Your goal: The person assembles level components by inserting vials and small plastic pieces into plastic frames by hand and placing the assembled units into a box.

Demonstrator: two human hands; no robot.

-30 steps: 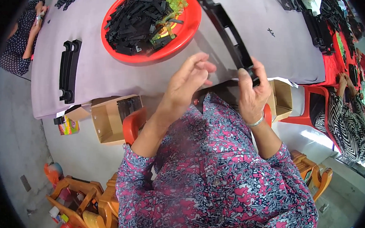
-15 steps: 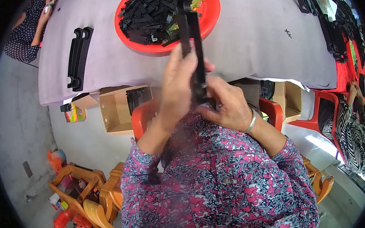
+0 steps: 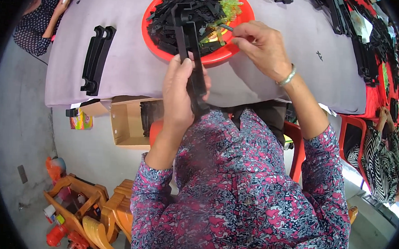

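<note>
Basin point(image 3: 244, 11) (head view, the only one): red, round, sitting on the table point(image 3: 129, 77), heaped with black strips point(image 3: 165, 17) plus some yellow-green bits point(image 3: 231, 8).
Left hand point(image 3: 179, 89): wrapped round a long black part point(image 3: 197, 78), thumb one side, fingers the other, pretty firm looking.
Long black part: held up, long axis running from over the basin back toward the belly, far end leaning a bit left.
Right hand point(image 3: 261, 44): at the basin's right rim, thumb and finger pinching the near end of a slim dark strip point(image 3: 225, 27), far as I can tell.
Slim dark strip: right of the long part's far half, roughly crosswise to it, right hand way nearer.
Black pair point(image 3: 98, 61): side by side, well off left.
</note>
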